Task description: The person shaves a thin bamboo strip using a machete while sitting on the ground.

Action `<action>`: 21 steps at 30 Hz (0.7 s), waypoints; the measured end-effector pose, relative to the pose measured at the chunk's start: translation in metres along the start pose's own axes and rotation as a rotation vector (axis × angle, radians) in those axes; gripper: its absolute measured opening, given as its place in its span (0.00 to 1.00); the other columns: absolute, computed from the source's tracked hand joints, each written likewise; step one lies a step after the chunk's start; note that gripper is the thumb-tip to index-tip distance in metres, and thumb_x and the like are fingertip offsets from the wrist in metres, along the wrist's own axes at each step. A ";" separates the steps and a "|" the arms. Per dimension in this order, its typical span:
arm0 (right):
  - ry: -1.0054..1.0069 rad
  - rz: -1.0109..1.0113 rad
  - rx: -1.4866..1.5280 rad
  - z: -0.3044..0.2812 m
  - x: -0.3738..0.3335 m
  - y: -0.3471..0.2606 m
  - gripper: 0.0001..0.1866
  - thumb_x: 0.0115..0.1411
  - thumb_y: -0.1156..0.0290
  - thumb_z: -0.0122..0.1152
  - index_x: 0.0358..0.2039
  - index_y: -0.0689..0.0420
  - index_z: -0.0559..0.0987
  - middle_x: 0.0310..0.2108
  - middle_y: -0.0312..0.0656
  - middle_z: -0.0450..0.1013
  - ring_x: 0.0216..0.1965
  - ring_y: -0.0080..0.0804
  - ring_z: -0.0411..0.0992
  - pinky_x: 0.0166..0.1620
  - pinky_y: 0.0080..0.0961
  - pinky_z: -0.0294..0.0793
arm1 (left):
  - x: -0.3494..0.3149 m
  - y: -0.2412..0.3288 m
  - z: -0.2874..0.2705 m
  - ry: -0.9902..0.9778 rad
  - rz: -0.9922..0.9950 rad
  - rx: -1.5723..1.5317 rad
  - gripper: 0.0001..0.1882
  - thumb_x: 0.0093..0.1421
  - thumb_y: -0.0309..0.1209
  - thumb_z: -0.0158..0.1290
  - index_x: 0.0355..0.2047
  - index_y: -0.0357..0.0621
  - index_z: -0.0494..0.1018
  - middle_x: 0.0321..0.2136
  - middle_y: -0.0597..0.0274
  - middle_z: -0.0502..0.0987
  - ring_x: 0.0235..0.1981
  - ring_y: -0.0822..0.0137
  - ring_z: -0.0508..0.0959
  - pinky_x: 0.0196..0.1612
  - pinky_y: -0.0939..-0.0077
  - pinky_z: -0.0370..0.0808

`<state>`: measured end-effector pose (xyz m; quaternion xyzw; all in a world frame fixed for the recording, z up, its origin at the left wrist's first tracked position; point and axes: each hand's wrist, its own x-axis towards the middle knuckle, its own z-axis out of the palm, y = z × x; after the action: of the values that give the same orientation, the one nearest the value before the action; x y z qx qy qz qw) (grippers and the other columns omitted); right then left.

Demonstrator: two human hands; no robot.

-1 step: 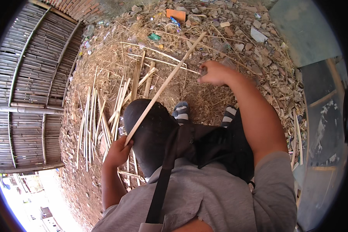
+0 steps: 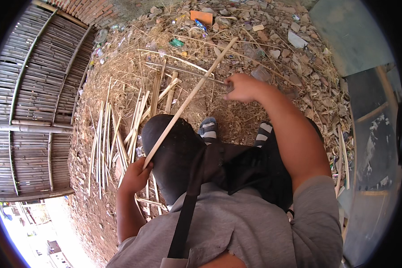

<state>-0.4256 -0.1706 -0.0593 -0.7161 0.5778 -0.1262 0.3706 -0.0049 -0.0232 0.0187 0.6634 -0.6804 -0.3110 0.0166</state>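
Observation:
My left hand (image 2: 135,175) is closed around the lower end of a long, pale bamboo strip (image 2: 178,114). The strip slants up and away to the right, passing over my black-clad left knee. My right hand (image 2: 245,87) is closed on the handle of a long, thin-bladed knife (image 2: 183,70), its grey blade pointing left. In this view the strip crosses the blade near my right hand; whether they touch I cannot tell. Left of my knee, several split bamboo strips (image 2: 103,147) lie in a loose pile on the ground.
My sandalled feet (image 2: 208,129) rest on dry dirt and straw. Beyond lie stones, rubble, a green plastic scrap (image 2: 176,43) and an orange block (image 2: 202,18). A bamboo slat wall (image 2: 31,94) stands at left, grey panels (image 2: 373,129) at right.
My right hand and the knife have shifted slightly left, and the blade looks greyer and is turned a little. My left hand and the bamboo strip have hardly moved.

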 end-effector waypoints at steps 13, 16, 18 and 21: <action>0.059 0.099 0.060 -0.012 0.001 0.009 0.24 0.52 0.57 0.72 0.46 0.57 0.82 0.35 0.49 0.80 0.40 0.44 0.80 0.46 0.40 0.77 | -0.004 0.009 0.002 0.067 0.012 0.107 0.13 0.67 0.36 0.53 0.33 0.36 0.72 0.22 0.43 0.75 0.25 0.45 0.77 0.31 0.57 0.71; -0.105 -0.113 -0.147 0.015 -0.009 -0.034 0.26 0.52 0.57 0.72 0.47 0.59 0.81 0.36 0.50 0.80 0.41 0.44 0.80 0.46 0.40 0.77 | -0.003 0.006 0.002 0.041 -0.032 0.116 0.13 0.67 0.36 0.53 0.33 0.36 0.71 0.22 0.43 0.75 0.24 0.44 0.76 0.30 0.56 0.71; -0.209 -0.182 -0.196 0.015 -0.016 -0.044 0.26 0.51 0.57 0.71 0.48 0.59 0.81 0.38 0.50 0.80 0.42 0.44 0.79 0.47 0.39 0.77 | -0.005 0.009 0.002 0.040 -0.032 0.099 0.13 0.68 0.35 0.52 0.32 0.36 0.71 0.21 0.44 0.74 0.22 0.50 0.75 0.29 0.59 0.70; -0.171 -0.124 -0.125 0.003 -0.012 -0.035 0.25 0.52 0.57 0.70 0.48 0.57 0.81 0.41 0.49 0.80 0.44 0.45 0.79 0.48 0.39 0.77 | -0.001 -0.012 0.010 0.074 0.050 0.033 0.12 0.68 0.34 0.52 0.32 0.37 0.71 0.19 0.48 0.72 0.20 0.58 0.72 0.28 0.61 0.69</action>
<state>-0.4019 -0.1560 -0.0351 -0.7803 0.5056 -0.0512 0.3645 0.0018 -0.0169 0.0055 0.6575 -0.7006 -0.2744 0.0387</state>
